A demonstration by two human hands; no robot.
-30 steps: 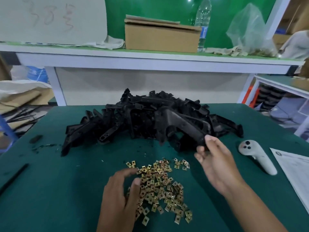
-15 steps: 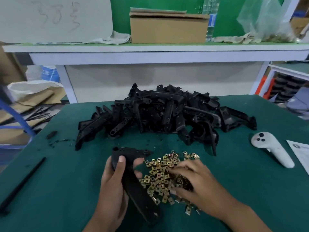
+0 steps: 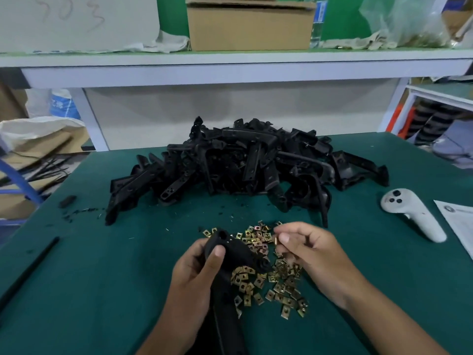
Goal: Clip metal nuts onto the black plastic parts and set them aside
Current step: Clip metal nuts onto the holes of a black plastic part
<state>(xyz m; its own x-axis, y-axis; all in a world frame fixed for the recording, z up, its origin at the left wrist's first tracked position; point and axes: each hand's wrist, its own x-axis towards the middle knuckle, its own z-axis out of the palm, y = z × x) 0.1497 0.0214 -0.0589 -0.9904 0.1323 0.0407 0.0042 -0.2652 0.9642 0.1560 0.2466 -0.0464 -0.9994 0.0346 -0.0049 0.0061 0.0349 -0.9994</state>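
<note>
A long black plastic part [image 3: 238, 254] stands tilted above the green table, gripped near its top end by my left hand [image 3: 197, 280]. Just right of it my right hand [image 3: 312, 254] pinches one small brass-coloured metal nut [image 3: 276, 240] between thumb and fingertips, a short way from the part's top. Under both hands lies a loose scatter of metal nuts [image 3: 271, 280]. Behind them a big heap of black plastic parts [image 3: 245, 165] covers the middle of the table.
A white handheld controller [image 3: 412, 213] lies at the right, with a printed sheet [image 3: 458, 224] at the table's right edge. A thin black strip [image 3: 30, 267] lies at the left, with black crumbs [image 3: 76, 211] near it. A shelf with a cardboard box [image 3: 248, 26] runs behind.
My right hand rose off the nut pile with one nut pinched. My left hand lifted the black part and turned it more upright, closer to the right hand.
</note>
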